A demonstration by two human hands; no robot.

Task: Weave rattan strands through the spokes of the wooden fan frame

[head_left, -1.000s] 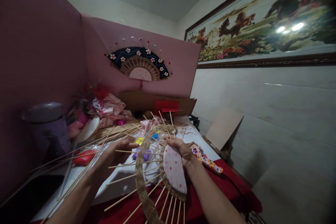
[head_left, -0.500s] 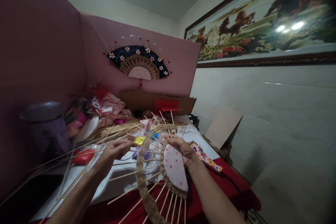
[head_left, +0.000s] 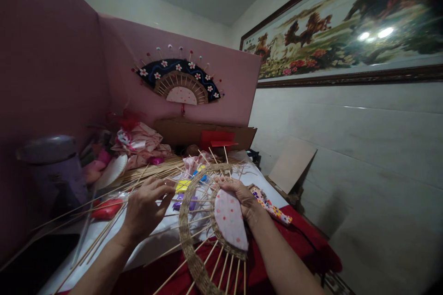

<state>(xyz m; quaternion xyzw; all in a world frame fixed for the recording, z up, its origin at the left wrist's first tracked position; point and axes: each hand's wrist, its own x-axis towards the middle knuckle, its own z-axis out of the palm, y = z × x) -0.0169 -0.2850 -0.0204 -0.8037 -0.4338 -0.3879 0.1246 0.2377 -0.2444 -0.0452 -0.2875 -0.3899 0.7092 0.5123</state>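
My right hand (head_left: 242, 196) grips a half-round woven fan frame (head_left: 187, 226) by its inner edge, with the thumb along a white panel with red dots (head_left: 229, 219). Thin bamboo sticks (head_left: 216, 265) radiate from the panel through an inner and an outer band of woven brown twine. To the left of the outer band is my left hand (head_left: 147, 209), its fingers bent and drawn towards the thumb. What lies between those fingertips, if anything, is too small to make out. Behind the frame lie a yellow packet (head_left: 183, 186) and a purple packet (head_left: 184, 202).
A finished dark fan with flowers (head_left: 180, 76) hangs on the pink board. Loose bamboo sticks (head_left: 145, 174), a red packet (head_left: 107, 209) and a lidded purple container (head_left: 51, 175) are on the left. A flower-patterned strip (head_left: 272, 207) lies at right on the red cloth (head_left: 311, 244).
My left hand has drawn back slightly left and turned, with its back raised and more in view. The right hand still holds the fan frame in nearly the same place.
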